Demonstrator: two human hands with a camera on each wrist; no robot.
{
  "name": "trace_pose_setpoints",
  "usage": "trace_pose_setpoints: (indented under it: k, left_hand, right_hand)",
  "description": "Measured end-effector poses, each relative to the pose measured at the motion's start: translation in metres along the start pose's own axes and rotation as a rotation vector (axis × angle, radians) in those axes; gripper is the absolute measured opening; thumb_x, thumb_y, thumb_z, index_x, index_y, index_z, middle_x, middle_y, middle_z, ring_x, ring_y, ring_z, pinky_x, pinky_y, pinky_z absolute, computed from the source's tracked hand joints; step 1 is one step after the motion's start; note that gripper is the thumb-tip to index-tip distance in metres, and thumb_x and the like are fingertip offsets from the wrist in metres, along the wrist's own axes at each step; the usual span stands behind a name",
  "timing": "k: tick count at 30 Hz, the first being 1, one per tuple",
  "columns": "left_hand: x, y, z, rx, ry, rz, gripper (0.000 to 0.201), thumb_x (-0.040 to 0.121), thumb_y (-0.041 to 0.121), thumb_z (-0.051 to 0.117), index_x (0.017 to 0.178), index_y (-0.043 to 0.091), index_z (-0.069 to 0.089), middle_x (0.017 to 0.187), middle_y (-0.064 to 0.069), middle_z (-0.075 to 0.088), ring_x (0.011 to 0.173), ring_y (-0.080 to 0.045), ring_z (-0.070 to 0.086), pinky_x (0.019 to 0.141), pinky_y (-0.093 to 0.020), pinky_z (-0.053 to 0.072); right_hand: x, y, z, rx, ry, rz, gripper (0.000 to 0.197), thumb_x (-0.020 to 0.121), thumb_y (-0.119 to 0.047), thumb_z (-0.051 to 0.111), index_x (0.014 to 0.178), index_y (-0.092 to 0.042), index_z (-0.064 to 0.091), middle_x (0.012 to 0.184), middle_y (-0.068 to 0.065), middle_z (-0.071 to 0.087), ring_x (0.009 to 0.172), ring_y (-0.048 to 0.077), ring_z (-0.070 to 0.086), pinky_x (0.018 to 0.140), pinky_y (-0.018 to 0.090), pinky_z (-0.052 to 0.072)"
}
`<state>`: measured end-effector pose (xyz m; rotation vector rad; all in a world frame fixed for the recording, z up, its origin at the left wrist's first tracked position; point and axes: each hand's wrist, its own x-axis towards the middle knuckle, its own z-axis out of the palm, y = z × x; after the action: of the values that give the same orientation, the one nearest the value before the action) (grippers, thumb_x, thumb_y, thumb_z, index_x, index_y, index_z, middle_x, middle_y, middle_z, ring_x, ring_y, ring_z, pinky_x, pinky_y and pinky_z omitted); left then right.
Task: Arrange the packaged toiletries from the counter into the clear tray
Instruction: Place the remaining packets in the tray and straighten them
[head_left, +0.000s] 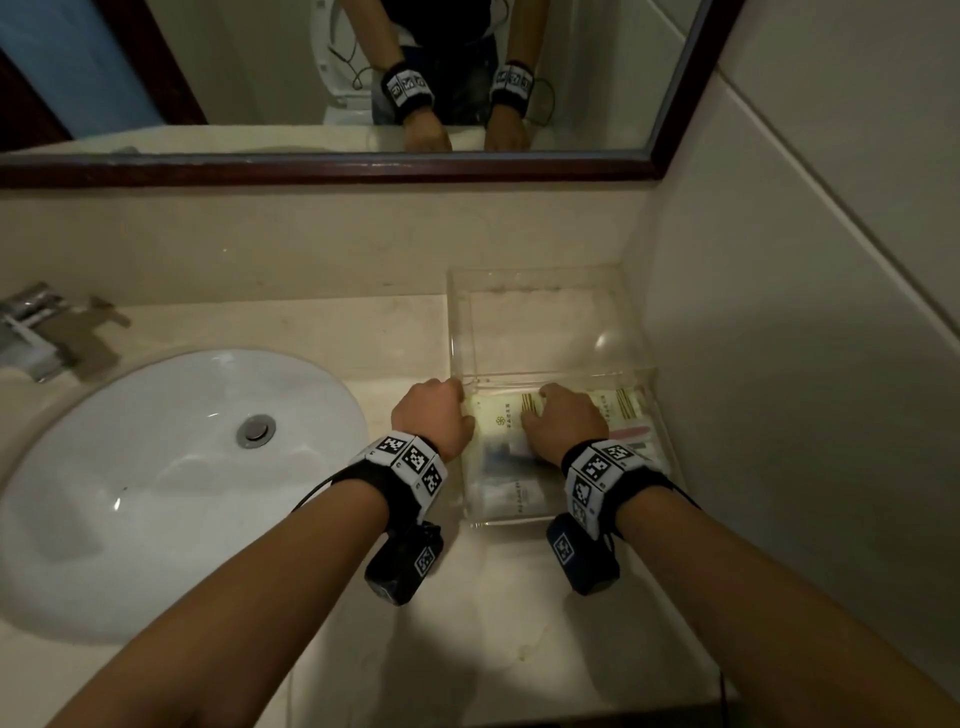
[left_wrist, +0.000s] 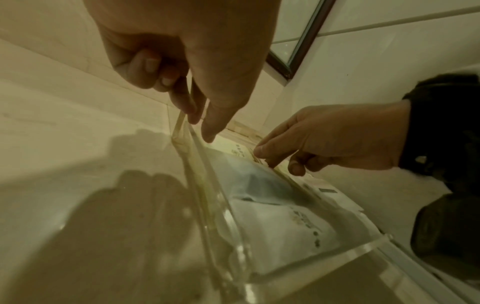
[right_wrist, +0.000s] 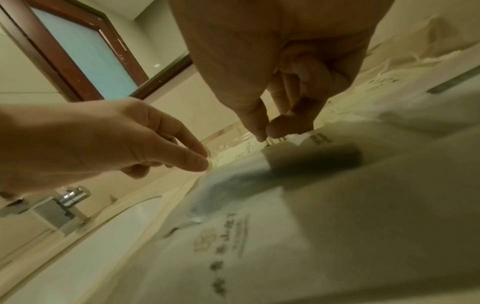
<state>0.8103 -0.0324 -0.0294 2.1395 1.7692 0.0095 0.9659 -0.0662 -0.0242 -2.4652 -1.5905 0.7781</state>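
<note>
The clear tray (head_left: 451, 332) stands on the counter against the right wall, split into a far and a near compartment. The far one holds nothing. In the near one lie several flat white and cream toiletry packets (head_left: 498, 422), one showing a pink item (head_left: 635, 434). My left hand (head_left: 458, 388) pinches the tray's left wall (left_wrist: 207, 195) between thumb and index finger (left_wrist: 188, 107), close to the divider. My right hand (head_left: 545, 397) reaches into the near compartment. Its thumb and index finger (right_wrist: 270, 131) pinch the far edge of the top packet (right_wrist: 285, 226).
A white sink (head_left: 171, 467) with a chrome faucet (head_left: 36, 322) fills the counter's left side. A framed mirror (head_left: 363, 78) hangs above the backsplash. The tiled wall (head_left: 779, 364) runs right beside the tray. Bare counter (head_left: 519, 623) lies in front of the tray.
</note>
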Motion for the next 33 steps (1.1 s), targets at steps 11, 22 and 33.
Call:
trace_pose_setpoints:
  k: [11, 22, 33]
  left_hand:
    - [0.009, 0.003, 0.009, -0.195, -0.065, -0.104, 0.048, 0.084, 0.021, 0.065, 0.122, 0.007, 0.041, 0.114, -0.015, 0.062, 0.104, -0.033, 0.061, 0.082, -0.037, 0.050]
    - [0.014, 0.012, -0.008, -0.106, 0.068, 0.022, 0.037, 0.085, 0.024, 0.061, 0.117, 0.011, 0.050, 0.114, -0.011, 0.060, 0.105, -0.030, 0.058, 0.083, -0.038, 0.051]
    - [0.014, 0.052, 0.016, 0.026, -0.177, 0.289, 0.042, 0.091, 0.015, 0.052, 0.132, 0.024, 0.056, 0.128, -0.010, 0.047, 0.127, -0.028, 0.041, 0.105, -0.037, 0.039]
  right_hand:
    - [0.007, 0.003, 0.005, 0.122, 0.039, 0.063, 0.036, 0.091, -0.030, 0.059, 0.122, -0.013, 0.053, 0.118, 0.013, 0.063, 0.105, 0.031, 0.061, 0.084, 0.033, 0.048]
    - [0.011, 0.009, -0.012, 0.118, 0.166, -0.018, 0.033, 0.088, -0.032, 0.059, 0.117, -0.017, 0.061, 0.113, 0.006, 0.066, 0.101, 0.026, 0.063, 0.085, 0.033, 0.051]
    - [0.008, 0.044, -0.006, -0.049, -0.033, 0.013, 0.043, 0.083, -0.018, 0.054, 0.116, -0.044, 0.064, 0.123, 0.003, 0.038, 0.115, 0.027, 0.051, 0.103, 0.047, 0.043]
